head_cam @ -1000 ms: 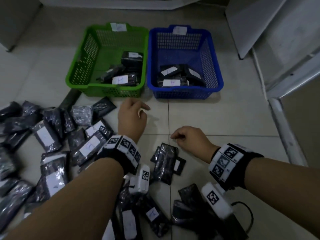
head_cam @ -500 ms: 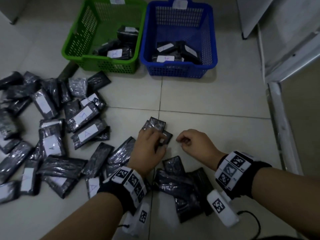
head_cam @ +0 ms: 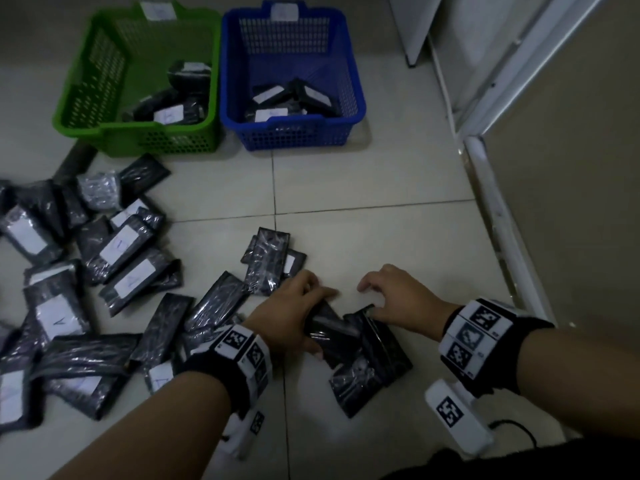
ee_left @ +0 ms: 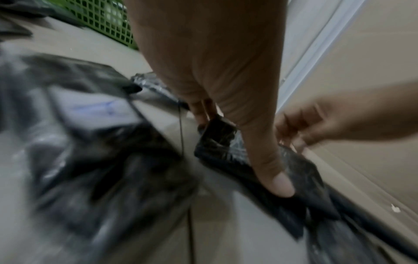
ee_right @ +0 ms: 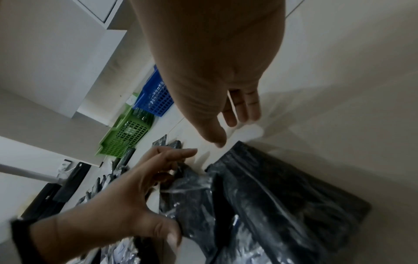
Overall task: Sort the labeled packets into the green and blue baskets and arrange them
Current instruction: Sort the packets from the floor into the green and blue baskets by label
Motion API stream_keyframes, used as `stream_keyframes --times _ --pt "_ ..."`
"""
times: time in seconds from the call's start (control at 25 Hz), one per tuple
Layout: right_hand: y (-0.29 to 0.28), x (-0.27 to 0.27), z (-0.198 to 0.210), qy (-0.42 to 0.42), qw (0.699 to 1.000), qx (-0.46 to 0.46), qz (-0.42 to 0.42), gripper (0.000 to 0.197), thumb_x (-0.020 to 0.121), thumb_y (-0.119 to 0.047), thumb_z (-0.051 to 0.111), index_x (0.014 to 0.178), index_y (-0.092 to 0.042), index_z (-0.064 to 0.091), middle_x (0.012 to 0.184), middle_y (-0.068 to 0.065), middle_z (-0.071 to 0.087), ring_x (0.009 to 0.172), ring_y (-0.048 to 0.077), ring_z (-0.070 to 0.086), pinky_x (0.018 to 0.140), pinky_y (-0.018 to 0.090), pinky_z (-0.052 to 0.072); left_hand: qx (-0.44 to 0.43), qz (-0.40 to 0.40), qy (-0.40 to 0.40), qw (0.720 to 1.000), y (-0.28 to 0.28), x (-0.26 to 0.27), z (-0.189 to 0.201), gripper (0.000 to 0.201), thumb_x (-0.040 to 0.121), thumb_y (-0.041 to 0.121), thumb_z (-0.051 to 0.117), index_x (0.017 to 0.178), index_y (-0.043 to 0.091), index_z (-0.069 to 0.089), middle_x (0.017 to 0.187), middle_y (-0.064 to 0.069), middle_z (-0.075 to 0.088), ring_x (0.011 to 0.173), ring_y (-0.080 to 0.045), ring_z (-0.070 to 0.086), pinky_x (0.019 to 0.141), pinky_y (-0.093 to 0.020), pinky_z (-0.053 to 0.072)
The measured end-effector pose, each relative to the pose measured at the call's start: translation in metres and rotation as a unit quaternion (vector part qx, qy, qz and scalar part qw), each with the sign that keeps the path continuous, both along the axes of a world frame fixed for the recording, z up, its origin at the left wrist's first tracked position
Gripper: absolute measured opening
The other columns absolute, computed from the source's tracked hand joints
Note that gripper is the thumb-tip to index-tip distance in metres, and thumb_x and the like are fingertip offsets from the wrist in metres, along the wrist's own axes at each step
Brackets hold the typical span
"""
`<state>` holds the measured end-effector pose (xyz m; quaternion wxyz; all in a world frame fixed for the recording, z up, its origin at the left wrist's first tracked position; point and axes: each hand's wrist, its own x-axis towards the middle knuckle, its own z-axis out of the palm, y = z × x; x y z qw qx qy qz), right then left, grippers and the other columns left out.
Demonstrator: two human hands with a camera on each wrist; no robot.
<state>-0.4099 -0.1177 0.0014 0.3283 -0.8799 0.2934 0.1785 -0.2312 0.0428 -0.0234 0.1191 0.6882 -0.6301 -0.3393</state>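
Note:
My left hand (head_cam: 320, 322) grips a black plastic-wrapped packet (head_cam: 337, 337) lying on the tiled floor, thumb on its near side and fingers over its far end. In the left wrist view the thumb (ee_left: 271, 178) presses on that packet (ee_left: 217, 141). My right hand (head_cam: 372, 301) hovers with relaxed fingers at the top edge of a neighbouring packet (head_cam: 381, 344) and holds nothing; the right wrist view shows this hand (ee_right: 228, 128) above the packet (ee_right: 282, 187). Further off stand the green basket (head_cam: 83, 109) and the blue basket (head_cam: 356, 98), each holding a few labeled packets.
Several packets with white labels lie scattered on the floor at the left (head_cam: 121, 258). Two more overlap near the tile joint (head_cam: 273, 261). A door frame and a metal floor strip (head_cam: 502, 237) run along the right. A dark flat bar (head_cam: 74, 161) lies beside the green basket.
My left hand left the packets near the tile joint, came back toward me and took hold of a nearer packet. My right hand uncurled from a fist and reached over the neighbouring packet.

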Motion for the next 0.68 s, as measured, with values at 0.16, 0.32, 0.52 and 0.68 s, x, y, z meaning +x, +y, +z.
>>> stream_keyframes --times 0.16,0.32,0.52,0.68 --pt "0.016 -0.012 0.004 0.067 0.997 0.040 -0.002 0.065 0.072 -0.036 0.078 0.126 -0.025 0.045 0.108 0.000 0.032 0.093 0.016 0.046 0.075 0.025 0.045 0.036 -0.053 -0.003 0.998 -0.015 0.012 0.009 0.070 0.059 0.038 0.085 0.120 0.022 0.056 0.118 -0.001 0.043 0.108 -0.016 0.045 0.089 -0.022 0.038" --pt "0.020 0.000 0.002 0.037 0.998 0.037 -0.026 0.048 0.073 -0.021 0.076 0.115 -0.016 0.052 0.101 0.001 0.036 0.090 0.018 0.046 0.063 0.018 0.038 0.014 -0.009 -0.025 1.000 -0.018 0.024 0.014 0.050 0.071 0.040 0.076 0.116 0.027 0.058 0.112 0.002 0.058 0.108 -0.017 0.053 0.088 -0.030 0.043" --pt "-0.002 0.028 0.007 0.014 0.997 0.039 -0.063 0.037 0.080 -0.015 0.070 0.115 -0.015 0.059 0.095 -0.001 0.058 0.091 0.017 0.055 0.061 0.014 0.037 -0.088 0.136 0.058 0.985 -0.023 0.037 0.018 0.031 0.076 0.016 0.074 0.105 0.026 0.071 0.127 0.006 0.050 0.120 -0.012 0.049 0.102 -0.030 0.041" --pt "-0.031 0.057 0.030 -0.033 0.991 0.019 -0.125 0.021 0.079 -0.012 0.071 0.100 -0.013 0.071 0.102 0.007 0.069 0.093 0.022 0.064 0.075 0.021 0.047 -0.216 0.247 -0.074 0.942 -0.029 0.054 0.033 0.028 0.067 0.028 0.071 0.086 0.048 0.070 0.114 0.011 0.046 0.099 -0.017 0.040 0.081 -0.032 0.040"
